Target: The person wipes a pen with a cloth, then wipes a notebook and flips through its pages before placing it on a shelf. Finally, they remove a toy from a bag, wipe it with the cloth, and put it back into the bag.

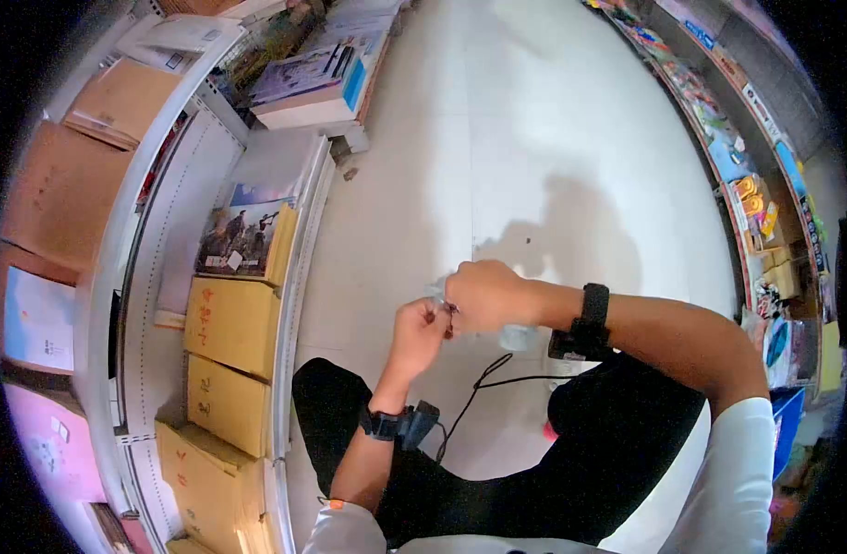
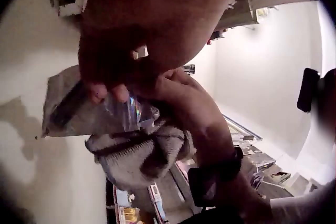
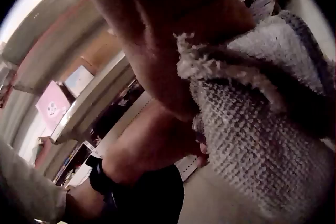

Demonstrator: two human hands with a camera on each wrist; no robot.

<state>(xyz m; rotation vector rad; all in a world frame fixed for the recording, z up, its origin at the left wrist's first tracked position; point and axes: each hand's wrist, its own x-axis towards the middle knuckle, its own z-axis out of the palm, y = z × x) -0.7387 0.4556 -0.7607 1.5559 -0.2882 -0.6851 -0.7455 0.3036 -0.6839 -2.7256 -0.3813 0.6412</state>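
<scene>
In the head view the left hand (image 1: 419,334) and right hand (image 1: 496,297) meet above the floor, fingers curled and touching. The left wrist view has the left hand (image 2: 152,19) pinching a clear plastic bag (image 2: 86,113) with something dark inside. The right hand (image 2: 191,106) lies against it, and a grey knitted cloth (image 2: 142,155) hangs beneath. Large in the right wrist view, the cloth (image 3: 247,145) hangs from the right hand (image 3: 178,35), whose fingertips are hidden; the left hand (image 3: 152,142) is close beside it.
Shelves with yellow boxes (image 1: 231,325) and books (image 1: 243,242) stand at the left. Another shelf with small packaged goods (image 1: 754,205) runs along the right. A black cable (image 1: 474,388) loops between the person's legs, over the pale floor (image 1: 442,120).
</scene>
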